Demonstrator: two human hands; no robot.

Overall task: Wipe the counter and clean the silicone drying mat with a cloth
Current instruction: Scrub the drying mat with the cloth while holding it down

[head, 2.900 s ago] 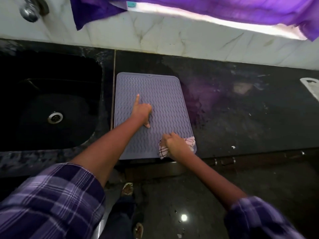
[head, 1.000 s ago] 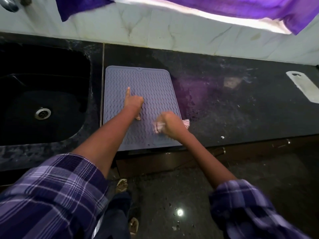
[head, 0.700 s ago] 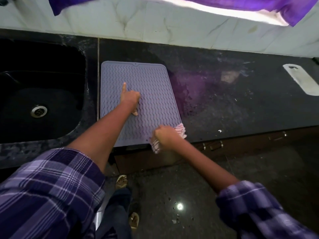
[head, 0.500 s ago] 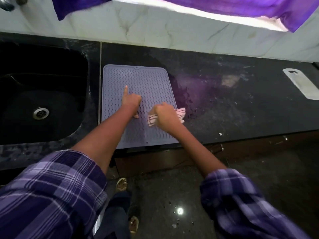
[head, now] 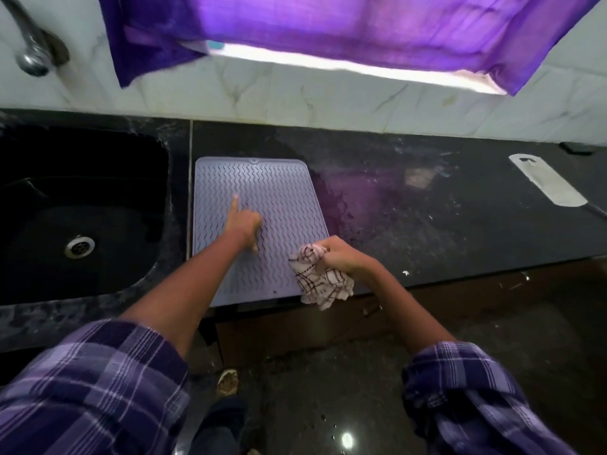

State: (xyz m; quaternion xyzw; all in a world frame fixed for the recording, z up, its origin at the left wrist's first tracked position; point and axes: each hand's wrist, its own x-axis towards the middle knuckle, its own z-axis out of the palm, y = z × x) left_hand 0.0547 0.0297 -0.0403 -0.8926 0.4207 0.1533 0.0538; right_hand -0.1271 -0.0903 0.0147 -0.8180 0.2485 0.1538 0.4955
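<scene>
A grey-lilac silicone drying mat (head: 279, 188) with a wavy ribbed surface lies on the black stone counter (head: 443, 224), just right of the sink. My left hand (head: 244, 224) rests on the mat's middle, index finger stretched out and pressing down, thumb tip also touching the mat. My right hand (head: 341, 256) grips a bunched white cloth with dark checks (head: 323, 284) at the mat's front right corner. Part of the cloth hangs over the counter's front edge.
A black sink (head: 82, 208) with a metal drain sits to the left, a tap (head: 31, 50) above it. A purple curtain (head: 328, 27) hangs over the white tiled wall. A flat white tool (head: 547, 183) lies far right. Pale specks (head: 406, 273) dot the counter.
My right hand has pulled the cloth back from the mat's middle to its front right corner, after wiping back and forth. My left hand has kept pressing the same spot.
</scene>
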